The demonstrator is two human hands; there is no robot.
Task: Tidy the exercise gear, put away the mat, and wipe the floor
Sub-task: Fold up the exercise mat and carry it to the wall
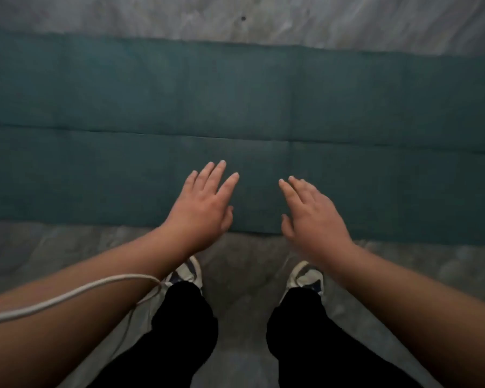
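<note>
Teal mat [235,107] found spread flat on grey marbled floor [263,21], running side to side, fold creases visible along and across its surface; not yet folded, rolled or lifted. Left hand [202,208] over mat's near edge, fingers straight and spread, holding nothing. Right hand [314,217] likewise over same near edge, just beside left, fingers extended and relaxed, empty. Contact with mat not determinable; appear raised above it. White shoes [189,271] planted on floor just short of mat's near edge, dark trousers [185,331] above. White cord [67,296] draped across left forearm, near side of mat. No exercise gear, cloth or mop within view. Judged: putting-away of mat at outset, reach toward near edge only. Gear tidying unverifiable from this view. Floor wiping judged outstanding while mat covers floor.
</note>
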